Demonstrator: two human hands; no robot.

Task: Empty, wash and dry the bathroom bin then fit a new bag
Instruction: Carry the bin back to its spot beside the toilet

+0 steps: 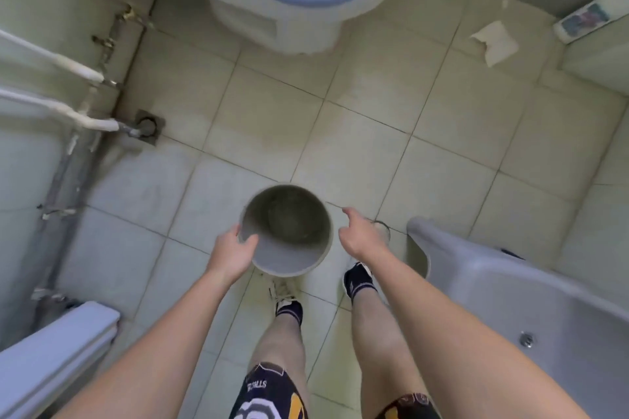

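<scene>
A person stands on the tiled bathroom floor (357, 133) holding a grey round bin (287, 231) at waist height over their own feet. The left hand (231, 250) supplies the only grip, thumb curled over the rim at about eight o'clock and fingers wrapped on the outside wall. The right hand (362, 231) hovers just beside the rim at three o'clock, fingers loosely spread, pinching nothing and apart from the bin.

Looking into the bin, no rubbish and no bag show, so the emptying appears done. The inner base looks dull and marked; whether that is dirt or water is too blurred to tell, so washing seems either pending or only begun. Drying and fitting a new bag look still ahead; no fresh bag is visible.

The sink (531, 309) sits at four o'clock from the bin, the toilet (282, 10) at twelve, a floor drain (148, 126) at ten, and a scrap of paper (495, 41) lies at one o'clock.
</scene>
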